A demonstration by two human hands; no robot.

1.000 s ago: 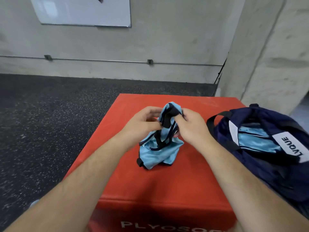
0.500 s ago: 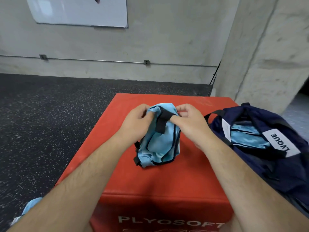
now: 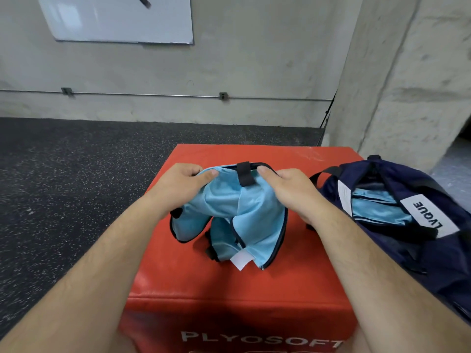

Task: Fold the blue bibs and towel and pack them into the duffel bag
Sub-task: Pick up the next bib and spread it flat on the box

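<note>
A light blue bib (image 3: 244, 215) with black trim and a white tag hangs crumpled over the middle of the red foam box (image 3: 293, 284). My left hand (image 3: 183, 184) pinches its top edge on the left, and my right hand (image 3: 285, 187) pinches the same edge on the right. A short black strap sits on the edge between the two hands. The bib's lower folds touch the box top. To the right lies the navy duffel bag (image 3: 453, 253), unzipped, with light blue fabric (image 3: 377, 207) showing inside its opening.
The red box carries white lettering on its front face. Dark speckled rubber floor (image 3: 76, 187) spreads to the left and behind. A concrete wall with a whiteboard (image 3: 119, 19) stands at the back, and a concrete pillar (image 3: 407, 85) rises behind the bag.
My hands have moved apart along the bib's top edge, spreading the bunched fabric wider. The bib now hangs more open, with its white tag showing at the bottom.
</note>
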